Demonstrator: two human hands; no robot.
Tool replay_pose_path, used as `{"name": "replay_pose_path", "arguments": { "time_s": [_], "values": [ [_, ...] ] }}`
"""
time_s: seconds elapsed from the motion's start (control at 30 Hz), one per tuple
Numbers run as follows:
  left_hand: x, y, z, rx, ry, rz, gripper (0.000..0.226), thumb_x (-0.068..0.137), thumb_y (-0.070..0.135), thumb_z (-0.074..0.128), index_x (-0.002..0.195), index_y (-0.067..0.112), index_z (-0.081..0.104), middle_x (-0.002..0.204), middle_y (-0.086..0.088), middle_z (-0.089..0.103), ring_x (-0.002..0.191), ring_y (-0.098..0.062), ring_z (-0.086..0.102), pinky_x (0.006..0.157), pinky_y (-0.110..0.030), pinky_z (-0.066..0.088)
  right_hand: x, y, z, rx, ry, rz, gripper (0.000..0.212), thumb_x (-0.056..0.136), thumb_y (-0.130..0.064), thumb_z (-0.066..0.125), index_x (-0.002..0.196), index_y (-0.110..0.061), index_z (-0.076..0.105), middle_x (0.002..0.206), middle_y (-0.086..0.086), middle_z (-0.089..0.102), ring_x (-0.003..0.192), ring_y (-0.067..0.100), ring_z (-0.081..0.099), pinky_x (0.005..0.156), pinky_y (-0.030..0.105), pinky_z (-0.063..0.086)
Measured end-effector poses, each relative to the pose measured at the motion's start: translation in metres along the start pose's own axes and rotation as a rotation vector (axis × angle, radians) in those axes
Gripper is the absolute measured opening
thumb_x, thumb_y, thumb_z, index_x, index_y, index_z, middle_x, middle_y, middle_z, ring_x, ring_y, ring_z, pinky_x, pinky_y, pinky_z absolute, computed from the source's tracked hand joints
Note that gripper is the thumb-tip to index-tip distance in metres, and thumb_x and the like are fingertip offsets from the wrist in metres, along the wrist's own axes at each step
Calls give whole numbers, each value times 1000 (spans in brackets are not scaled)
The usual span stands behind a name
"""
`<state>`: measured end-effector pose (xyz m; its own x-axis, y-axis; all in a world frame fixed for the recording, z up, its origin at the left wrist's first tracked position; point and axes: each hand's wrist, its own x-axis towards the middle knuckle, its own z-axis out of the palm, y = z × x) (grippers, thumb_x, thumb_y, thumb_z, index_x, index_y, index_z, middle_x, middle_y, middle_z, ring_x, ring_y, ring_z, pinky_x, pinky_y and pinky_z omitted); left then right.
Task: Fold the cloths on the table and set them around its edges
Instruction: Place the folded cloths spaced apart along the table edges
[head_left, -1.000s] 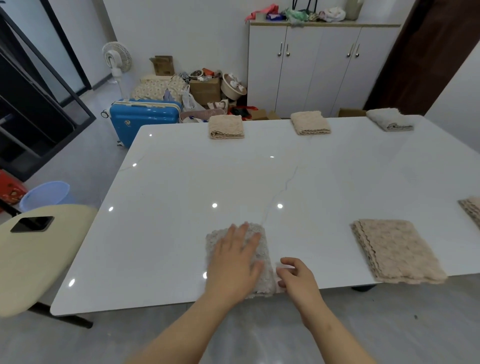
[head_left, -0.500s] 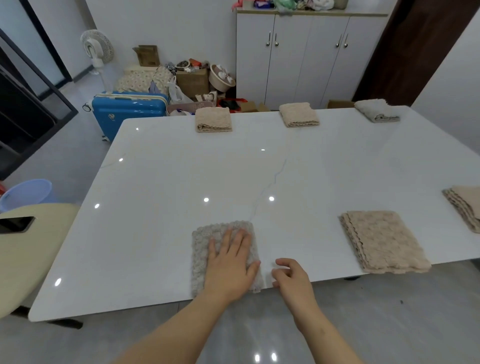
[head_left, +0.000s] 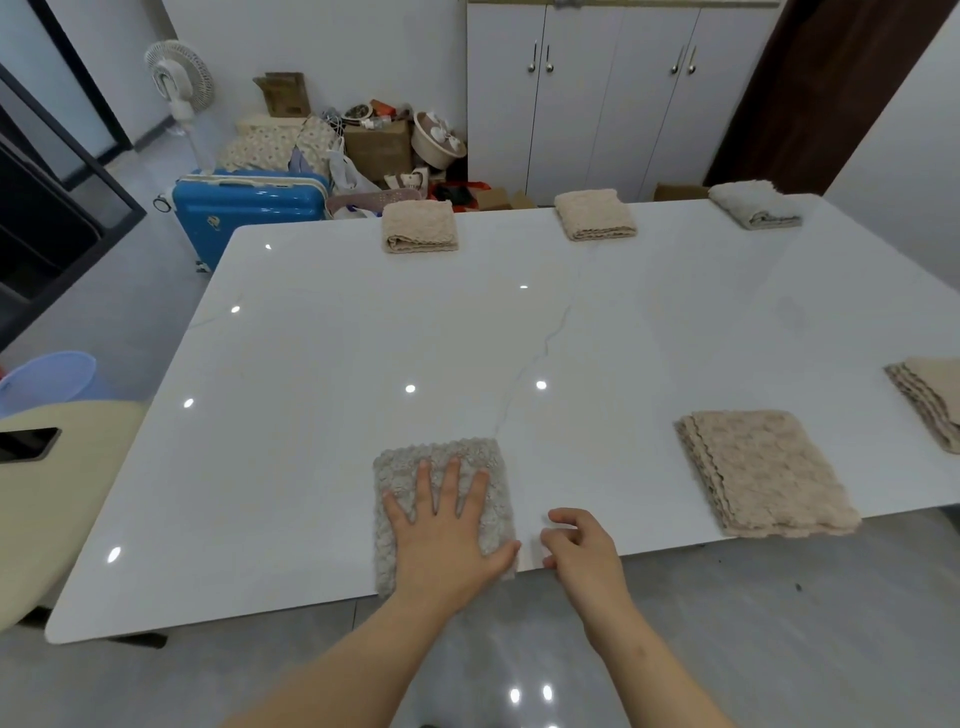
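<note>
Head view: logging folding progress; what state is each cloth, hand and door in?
Near grey cloth: folded.
Left hand: flat, pressing it.
Right hand: loosely curled, empty.
Near beige cloth: folded.
Right beige cloth: folded.
Far left cloth: folded.
Far middle cloth: folded.
Far grey cloth: folded.
Cabinet doors: shut.

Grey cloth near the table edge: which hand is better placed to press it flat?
Left, likely: the left hand lies flat on the grey cloth; the right hand sits beside it, fingers loosely curled.
</note>
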<state>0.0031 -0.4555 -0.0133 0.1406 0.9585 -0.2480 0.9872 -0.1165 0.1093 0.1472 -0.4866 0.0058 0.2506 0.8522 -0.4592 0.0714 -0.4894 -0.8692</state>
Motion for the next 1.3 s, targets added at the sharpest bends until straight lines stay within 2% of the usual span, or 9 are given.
{"name": "replay_pose_path", "arguments": {
  "time_s": [0.13,0.37,0.53,0.67,0.77,1.0,1.13,1.2,1.3],
  "values": [
    [10,-5,-3,-4,-1,-6,99,56,72,-6,147,34,-10,157,1,-17,142,-31,-23,106,-64,-12,-1,-1,-1,2,-10,5,21,87,-8,51,101,-22,57,79,-1,57,76,17,56,68,23,45],
    [1,-9,-3,-21,-17,20,97,58,73,-7,146,34,-12,157,1,-18,141,-29,-24,107,-62,-14,-1,2,2,-17,-4,12,18,86,-10,52,94,-26,57,83,0,58,82,19,57,78,28,47],
    [-4,-11,-2,-13,-32,20,95,60,74,-7,146,34,-13,157,1,-19,142,-29,-24,108,-63,-13,-3,0,4,-31,-6,8,20,86,-11,51,101,-23,58,87,-3,58,92,22,60,81,28,46],
    [-2,-6,-14,-45,-48,17,77,83,72,11,147,34,-9,157,1,-17,142,-27,-22,109,-61,-11,-5,-6,1,-28,9,-10,20,88,-12,51,104,-22,57,88,-1,58,85,20,59,73,24,46],
    [-1,3,-27,-52,17,61,72,82,63,-5,147,34,-8,158,0,-12,144,-22,-17,112,-58,-9,-3,-15,-6,-27,37,-38,20,89,-14,50,106,-22,56,88,-3,58,83,19,59,69,23,45],
    [16,54,-46,-49,141,214,85,67,51,-20,148,32,-3,159,4,-3,146,-19,-11,115,-48,-8,11,-38,-55,22,112,-103,21,91,-16,50,111,-23,53,97,-1,60,85,14,61,82,30,48],
    [29,111,-48,-114,177,261,55,95,40,7,149,29,4,159,3,3,146,-18,-6,117,-42,-3,28,-48,-115,24,160,-146,21,92,-16,49,112,-22,53,101,-1,59,83,11,60,83,31,48],
    [34,147,-46,-180,188,248,51,101,31,22,149,29,5,158,4,4,146,-17,-4,118,-39,2,35,-51,-150,-10,166,-176,20,91,-15,49,110,-22,53,97,-2,60,80,11,60,76,28,49],
    [36,199,-39,-260,140,210,52,101,31,25,149,31,5,159,2,2,146,-18,-1,117,-37,8,44,-49,-201,-63,172,-164,20,91,-13,48,108,-21,56,91,-4,61,80,15,60,73,28,49]
  ]
}}
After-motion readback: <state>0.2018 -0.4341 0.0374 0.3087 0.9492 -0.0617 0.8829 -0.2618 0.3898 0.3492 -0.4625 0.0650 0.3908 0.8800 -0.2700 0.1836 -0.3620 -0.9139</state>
